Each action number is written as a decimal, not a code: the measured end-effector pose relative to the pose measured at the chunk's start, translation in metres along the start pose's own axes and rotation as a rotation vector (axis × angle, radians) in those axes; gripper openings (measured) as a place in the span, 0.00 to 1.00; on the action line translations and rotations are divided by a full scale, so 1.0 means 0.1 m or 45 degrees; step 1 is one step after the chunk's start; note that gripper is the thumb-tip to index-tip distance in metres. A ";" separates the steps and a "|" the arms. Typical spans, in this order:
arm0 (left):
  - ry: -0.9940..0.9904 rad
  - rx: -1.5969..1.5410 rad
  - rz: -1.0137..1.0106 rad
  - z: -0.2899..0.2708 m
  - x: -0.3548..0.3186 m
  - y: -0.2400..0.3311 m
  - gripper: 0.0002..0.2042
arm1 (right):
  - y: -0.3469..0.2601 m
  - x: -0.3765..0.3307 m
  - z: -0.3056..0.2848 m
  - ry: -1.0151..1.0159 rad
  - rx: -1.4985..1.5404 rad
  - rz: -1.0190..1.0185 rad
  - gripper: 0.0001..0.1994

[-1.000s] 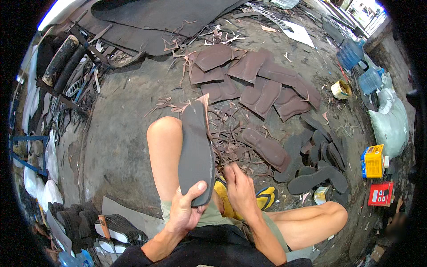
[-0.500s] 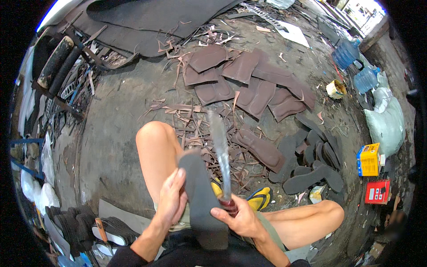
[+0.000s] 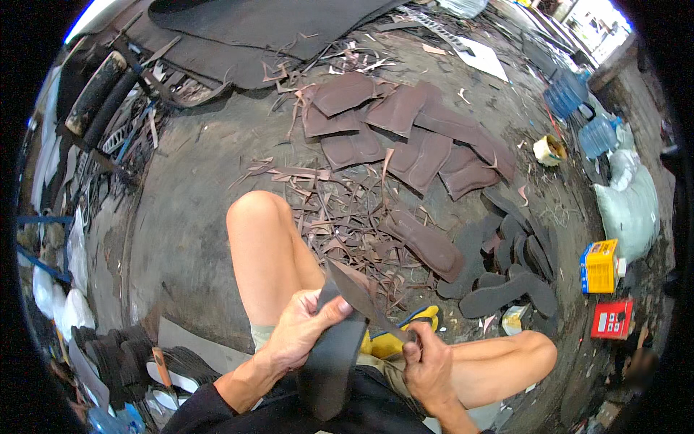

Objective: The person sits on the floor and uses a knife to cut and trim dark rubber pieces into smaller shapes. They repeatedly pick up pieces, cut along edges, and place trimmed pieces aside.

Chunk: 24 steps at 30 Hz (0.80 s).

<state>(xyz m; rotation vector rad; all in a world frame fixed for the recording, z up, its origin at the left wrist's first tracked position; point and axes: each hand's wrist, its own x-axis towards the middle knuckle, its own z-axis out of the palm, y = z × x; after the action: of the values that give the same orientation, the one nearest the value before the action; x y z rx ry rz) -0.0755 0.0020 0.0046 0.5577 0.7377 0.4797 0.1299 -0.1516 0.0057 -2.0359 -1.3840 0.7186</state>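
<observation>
Since half a second ago the dark rubber sole (image 3: 331,365) has slid lower into the person's lap, and the knife (image 3: 361,298) has tipped from nearly upright to a slant across the sole's upper end.

Around the seated person the concrete floor (image 3: 181,217) is littered with brown rubber trimmings (image 3: 325,217), thickest just past the bare left knee (image 3: 249,210). Beyond them lie overlapping brown sole blanks (image 3: 405,137), and to the right a heap of finished dark soles (image 3: 506,289). A yellow box (image 3: 600,266) and a red box (image 3: 611,318) sit further right, near a pale sack (image 3: 632,206) and two blue water bottles (image 3: 582,116). Large dark rubber sheets (image 3: 246,29) cover the far floor. A yellow-and-blue tool handle (image 3: 405,329) lies between the legs, partly hidden behind the knife hand. Stacked sandals (image 3: 137,358) sit at the lower left.

The left hand (image 3: 300,333) has its fingers curled round the sole's left edge, thumb pressed over the top near the blade, holding it firmly. The right hand (image 3: 426,365) is closed tight round the knife handle, blade pointing up and left, its edge touching the sole's tip.
</observation>
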 end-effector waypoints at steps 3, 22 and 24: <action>0.008 0.203 -0.029 0.15 -0.09 0.05 0.19 | -0.23 0.28 -0.49 -0.232 -0.015 -0.018 0.24; 0.616 -0.337 0.876 0.22 0.52 0.24 0.17 | -0.17 0.93 -0.96 -0.230 0.738 0.383 0.33; 0.495 -0.161 0.472 0.27 0.60 0.08 0.18 | -0.11 0.70 -0.50 -0.148 0.846 0.362 0.28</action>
<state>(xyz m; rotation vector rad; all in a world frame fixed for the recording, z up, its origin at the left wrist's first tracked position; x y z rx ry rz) -0.0184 0.0348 -0.0028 0.4883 0.9703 0.9916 0.1807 -0.0908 0.0400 -1.6717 -0.7583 1.2431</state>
